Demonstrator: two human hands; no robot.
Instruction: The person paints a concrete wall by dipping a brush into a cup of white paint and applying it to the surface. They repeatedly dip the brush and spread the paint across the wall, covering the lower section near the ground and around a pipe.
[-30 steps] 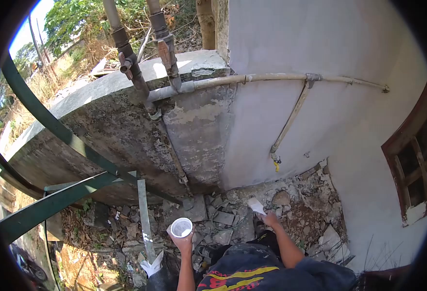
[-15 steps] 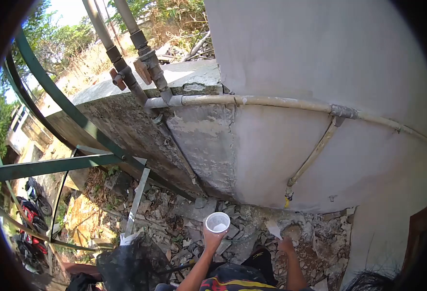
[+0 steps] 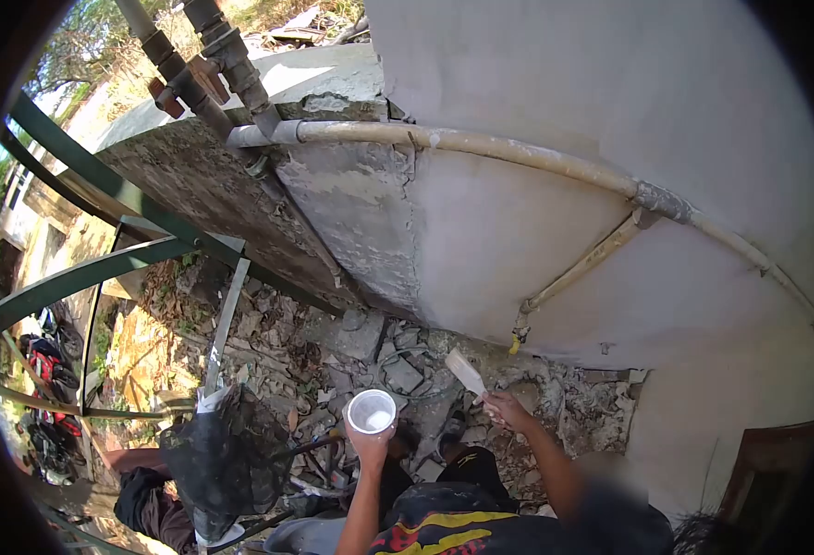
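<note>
My left hand (image 3: 368,448) is closed round a small white plastic tub (image 3: 371,397), held upright with its open top toward me. Some white paint-like stuff (image 3: 376,419) lies in the bottom of the tub. To the right, my right hand (image 3: 508,410) grips a flat, pale paintbrush (image 3: 466,372) by its handle end. The brush's broad end points up and left, apart from both the tub and the wall (image 3: 508,240). Fine detail of the brush is too small to make out.
A beige pipe (image 3: 518,157) runs along the wall, with a branch down to a yellow-tipped tap (image 3: 516,344). Broken rubble (image 3: 402,375) covers the ground. Green metal bars (image 3: 83,282) and a dark mesh-like cover (image 3: 222,458) stand at left. Parked motorcycles (image 3: 51,370) lie beyond.
The brush has swung up and left, nearer the tub, with my right hand. My left hand and the tub sit slightly further left. The whole view has shifted and tilted.
</note>
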